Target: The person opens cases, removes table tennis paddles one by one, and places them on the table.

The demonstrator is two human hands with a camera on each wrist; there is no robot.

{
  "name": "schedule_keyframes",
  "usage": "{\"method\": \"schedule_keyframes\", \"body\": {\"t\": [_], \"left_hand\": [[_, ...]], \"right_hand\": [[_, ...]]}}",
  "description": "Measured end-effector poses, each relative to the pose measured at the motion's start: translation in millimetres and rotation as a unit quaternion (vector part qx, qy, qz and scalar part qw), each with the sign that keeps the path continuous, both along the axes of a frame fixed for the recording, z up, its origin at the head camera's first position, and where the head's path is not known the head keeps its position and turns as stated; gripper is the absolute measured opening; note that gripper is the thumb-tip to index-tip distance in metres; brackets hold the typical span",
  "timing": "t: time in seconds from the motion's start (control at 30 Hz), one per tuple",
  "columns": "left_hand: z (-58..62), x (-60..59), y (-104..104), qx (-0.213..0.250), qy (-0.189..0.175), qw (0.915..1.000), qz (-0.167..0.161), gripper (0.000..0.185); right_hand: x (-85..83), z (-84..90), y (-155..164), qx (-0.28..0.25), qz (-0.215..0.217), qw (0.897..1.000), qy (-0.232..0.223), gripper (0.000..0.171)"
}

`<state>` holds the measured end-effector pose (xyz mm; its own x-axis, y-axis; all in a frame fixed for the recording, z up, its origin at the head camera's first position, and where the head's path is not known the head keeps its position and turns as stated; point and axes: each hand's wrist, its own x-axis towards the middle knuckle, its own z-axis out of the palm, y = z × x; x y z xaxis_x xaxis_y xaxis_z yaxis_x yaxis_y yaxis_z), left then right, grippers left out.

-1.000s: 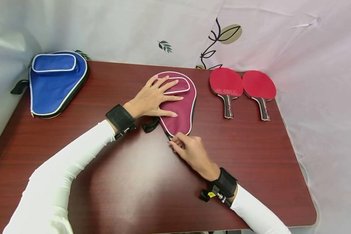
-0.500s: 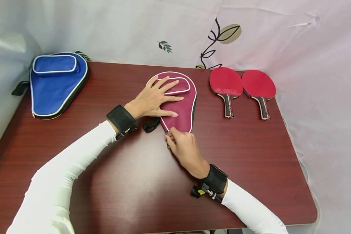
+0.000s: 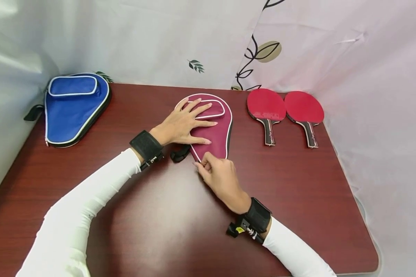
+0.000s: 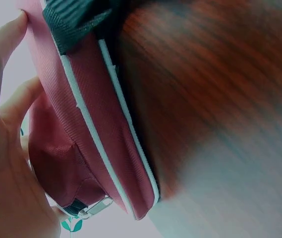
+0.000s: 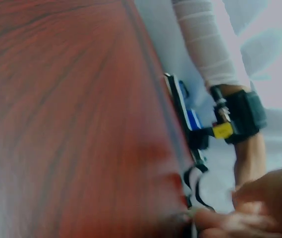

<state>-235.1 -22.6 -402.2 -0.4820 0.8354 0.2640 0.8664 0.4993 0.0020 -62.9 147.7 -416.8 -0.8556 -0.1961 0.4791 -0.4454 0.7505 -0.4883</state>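
Observation:
A maroon table tennis paddle case (image 3: 216,132) with white piping lies flat on the table, its narrow end toward me. Spread over its upper left part, my left hand (image 3: 182,125) presses it down with straight fingers. At the narrow end, my right hand (image 3: 223,181) has thumb and fingers curled together, pinching the zipper pull at the case's edge; the pull itself is mostly hidden by the fingers. A black strap (image 3: 180,154) sticks out on the case's left side. The left wrist view shows the case's side wall (image 4: 93,99) and a metal pocket zipper tab (image 4: 98,206).
A blue paddle case (image 3: 72,115) lies at the back left of the brown table (image 3: 152,231). Two red paddles, one on the left (image 3: 266,104) and one on the right (image 3: 303,107), lie at the back right. White curtains (image 3: 142,42) stand behind the table.
My right hand has moved slightly left and up along the narrow end of the maroon case. The left hand keeps its place. The head view has tilted up slightly.

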Motion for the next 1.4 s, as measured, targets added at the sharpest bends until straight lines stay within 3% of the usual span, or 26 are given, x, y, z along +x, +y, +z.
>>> {"method": "schedule_keyframes", "body": {"t": [0.07,0.13,0.2,0.3,0.37,0.43,0.5,0.53,0.63,0.77,0.87,0.97,1.07,1.2,1.3,1.4], "left_hand": [[0.2,1.8,1.3,-0.006,-0.004,1.0000,0.006,0.069],[2.1,4.6,3.4,-0.011,-0.019,0.9995,0.020,0.067],[5.8,10.6,8.0,-0.017,-0.033,0.9982,0.048,0.066],[12.6,30.2,26.3,-0.022,-0.037,0.9914,0.123,0.067],[17.6,49.0,47.8,-0.035,-0.046,0.9788,0.196,0.073],[21.3,67.6,71.5,-0.054,-0.061,0.9619,0.261,0.080],[22.3,81.9,92.2,-0.081,-0.085,0.9434,0.310,0.086],[21.1,86.5,99.6,-0.093,-0.094,0.9371,0.323,0.087],[14.7,94.2,110.6,-0.103,-0.103,0.9275,0.344,0.087],[6.2,95.6,111.7,-0.068,-0.107,0.9274,0.352,0.082],[4.2,94.7,110.8,-0.037,-0.110,0.9322,0.343,0.076],[5.4,95.4,108.2,-0.008,-0.116,0.9355,0.334,0.072],[7.2,96.6,103.1,0.024,-0.135,0.9371,0.321,0.070],[11.2,98.3,95.5,0.066,-0.172,0.9325,0.311,0.067],[13.9,100.0,89.2,0.098,-0.183,0.9299,0.303,0.062],[15.5,102.6,82.7,0.128,-0.175,0.9340,0.284,0.059]], "right_hand": [[-4.2,2.3,10.7,-0.079,0.006,0.997,0.022,0.022],[-11.9,9.0,23.3,-0.171,-0.004,0.985,0.027,0.021],[-26.8,12.5,40.5,-0.271,-0.021,0.962,0.001,0.020],[-58.1,3.9,71.7,-0.393,-0.069,0.914,-0.074,0.020],[-79.1,-8.8,92.0,-0.445,-0.088,0.882,-0.129,0.021],[-94.5,-20.1,106.4,-0.475,-0.097,0.858,-0.169,0.022],[-101.7,-25.5,113.6,-0.485,-0.099,0.847,-0.193,0.023],[-103.7,-27.3,114.8,-0.484,-0.098,0.847,-0.197,0.023],[-105.5,-31.2,114.0,-0.471,-0.099,0.855,-0.195,0.022],[-104.7,-33.3,109.4,-0.447,-0.099,0.872,-0.172,0.019],[-103.5,-34.6,107.4,-0.393,-0.112,0.901,-0.146,0.016],[-101.1,-36.8,104.8,-0.293,-0.138,0.939,-0.116,0.014],[-98.5,-39.6,99.6,-0.193,-0.159,0.965,-0.084,0.013],[-96.7,-42.1,92.0,-0.111,-0.159,0.980,-0.055,0.018],[-96.7,-42.6,87.1,-0.078,-0.156,0.984,-0.040,0.022],[-96.9,-42.3,83.5,-0.064,-0.158,0.985,-0.037,0.021]]}}
